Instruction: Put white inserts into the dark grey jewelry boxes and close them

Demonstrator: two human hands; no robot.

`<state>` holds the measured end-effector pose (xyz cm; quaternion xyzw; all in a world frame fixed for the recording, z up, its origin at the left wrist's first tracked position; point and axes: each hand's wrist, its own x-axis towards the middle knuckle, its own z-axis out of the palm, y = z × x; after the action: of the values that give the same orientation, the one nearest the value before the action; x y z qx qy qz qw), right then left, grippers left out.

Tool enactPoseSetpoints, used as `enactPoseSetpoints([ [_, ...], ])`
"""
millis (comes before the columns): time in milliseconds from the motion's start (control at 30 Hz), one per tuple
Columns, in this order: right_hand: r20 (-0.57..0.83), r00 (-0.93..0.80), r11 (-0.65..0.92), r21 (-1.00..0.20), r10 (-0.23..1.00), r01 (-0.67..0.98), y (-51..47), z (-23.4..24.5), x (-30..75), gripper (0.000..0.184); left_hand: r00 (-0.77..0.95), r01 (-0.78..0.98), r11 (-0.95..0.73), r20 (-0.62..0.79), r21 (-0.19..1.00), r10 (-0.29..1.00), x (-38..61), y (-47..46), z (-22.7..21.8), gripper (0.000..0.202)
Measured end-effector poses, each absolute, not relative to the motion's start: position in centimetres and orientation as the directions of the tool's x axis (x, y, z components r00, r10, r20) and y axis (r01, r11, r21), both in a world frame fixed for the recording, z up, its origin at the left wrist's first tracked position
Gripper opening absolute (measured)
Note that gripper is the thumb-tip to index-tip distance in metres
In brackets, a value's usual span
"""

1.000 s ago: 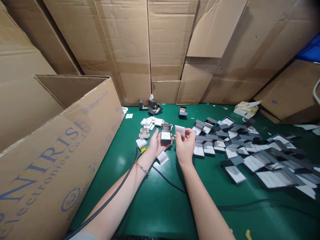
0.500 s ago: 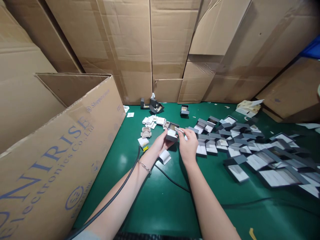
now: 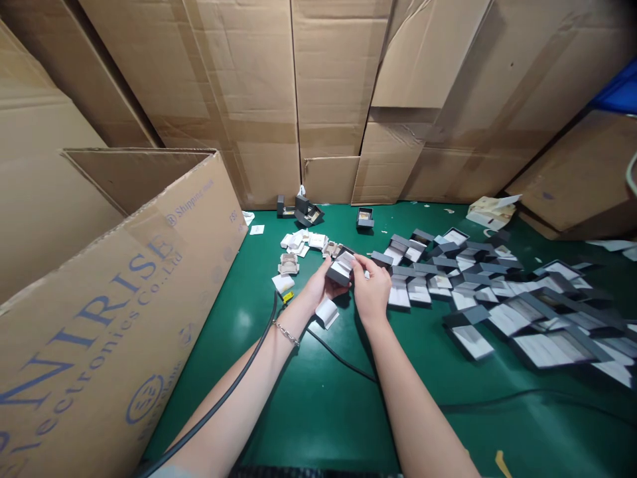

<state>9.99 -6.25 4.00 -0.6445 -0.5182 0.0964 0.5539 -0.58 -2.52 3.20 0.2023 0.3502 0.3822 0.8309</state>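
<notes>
Dark grey card forms the small open box point(image 3: 340, 271) in the middle of the frame, and much of it is covered by fingers: its right side disappears behind the right hand point(image 3: 371, 285) and its underside behind the left hand point(image 3: 322, 284). The white lining point(image 3: 344, 261) shows only in part, and any print on it is too small to read. Both forearms are cut off by the bottom edge. The pile of dark boxes point(image 3: 472, 345) on the right blurs towards the frame's edge, and the lettering on the large carton point(image 3: 149, 312) is cropped at the left.

The left fingers grip the box from its left side and below, the thumb on its near left side. The right thumb and forefinger touch its upper right edge by the lining; whether they pinch anything cannot be told. The box is tilted, above the tabletop point(image 3: 308, 418).

The carton's slanting edge bounds the left side and cardboard panels point(image 3: 259, 86) close off the top. White card pieces point(image 3: 298, 242) lie beyond the left hand, and a curled white piece point(image 3: 327, 313) lies just below it. Bare green shows at lower centre between the forearms, with a black cable point(image 3: 226, 392) running over the left one.
</notes>
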Motion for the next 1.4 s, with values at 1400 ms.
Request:
enactPoseSetpoints([
  [1400,0.154,0.489,0.201,-0.979,0.859,-0.045,-5.1,2.7,9.8,0.024,0.605,-0.519,0.593,-0.226,0.615,0.763,-1.0,-3.1,2.7,0.049],
])
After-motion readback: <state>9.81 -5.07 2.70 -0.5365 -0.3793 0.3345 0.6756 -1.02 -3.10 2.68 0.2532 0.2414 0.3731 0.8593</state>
